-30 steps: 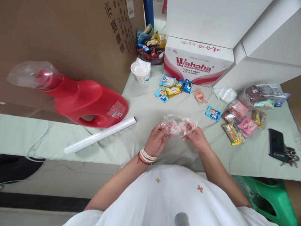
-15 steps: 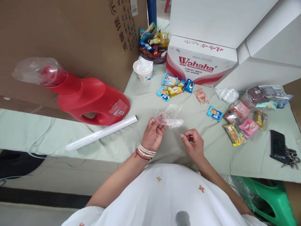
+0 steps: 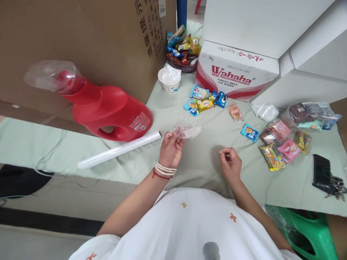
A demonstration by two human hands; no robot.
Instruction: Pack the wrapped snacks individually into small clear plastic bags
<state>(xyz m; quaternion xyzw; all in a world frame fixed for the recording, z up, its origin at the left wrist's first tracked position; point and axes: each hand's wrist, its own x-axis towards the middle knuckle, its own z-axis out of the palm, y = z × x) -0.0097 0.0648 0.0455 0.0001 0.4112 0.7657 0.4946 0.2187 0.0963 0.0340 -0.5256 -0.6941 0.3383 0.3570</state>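
Note:
Between the thumb and fingers of my left hand [image 3: 171, 150] is a crumpled clear plastic bag [image 3: 189, 131], held above the cloth. My right hand [image 3: 230, 161] is apart from it to the right, its fingers curled and the thumb against them. Whatever that hand may hold is hidden. Beyond the hands lie small wrapped snacks, among them a yellow packet [image 3: 204, 104] and a pink-labelled biscuit packet [image 3: 235, 112]. A blue snack packet [image 3: 250, 133] is the nearest item to my right hand.
At left stand a red detergent jug [image 3: 114, 112] and a white roll [image 3: 119, 150]. Behind are a paper cup [image 3: 169, 86] with plastic in it, a snack bowl [image 3: 183, 66] and a water carton [image 3: 235, 77]. More snacks [image 3: 272, 157], a phone [image 3: 321, 169] and keys [image 3: 337, 186] lie right.
My left hand has moved a little left and up with the plastic bag. My right hand has shifted right, so the hands are farther apart. The camera view has turned slightly.

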